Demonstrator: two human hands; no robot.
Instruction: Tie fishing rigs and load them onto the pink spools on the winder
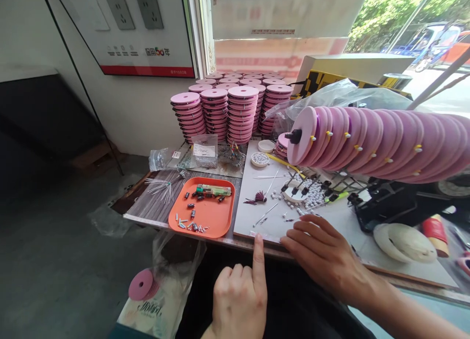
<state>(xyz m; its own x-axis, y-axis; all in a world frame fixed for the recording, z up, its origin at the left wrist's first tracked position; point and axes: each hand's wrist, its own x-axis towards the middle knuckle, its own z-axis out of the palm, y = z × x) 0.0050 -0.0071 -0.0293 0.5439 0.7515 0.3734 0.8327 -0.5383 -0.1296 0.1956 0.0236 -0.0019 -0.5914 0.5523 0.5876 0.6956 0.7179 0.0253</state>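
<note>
My left hand [240,295] is at the board's front edge, index finger stretched out and the other fingers curled, its thumb hidden. That fingertip is at the edge of the white board [244,192], just below a short wire piece with a small swivel [263,221]. To its right my right hand [326,255] reaches over the edge with fingers extended, nothing visible in them. White beads [314,194] lie loose beyond its fingers, around a white ring-shaped dish [293,192]. Dark red threads [260,197] and thin white sticks [271,182] lie farther back.
An orange tray [176,192] on the left holds a green-labelled tube [213,190] and small dark parts. Stacks of pink spools [242,113] stand behind. A horizontal row of pink discs [348,138] overhangs the right side. A tape roll [404,243] lies at the right.
</note>
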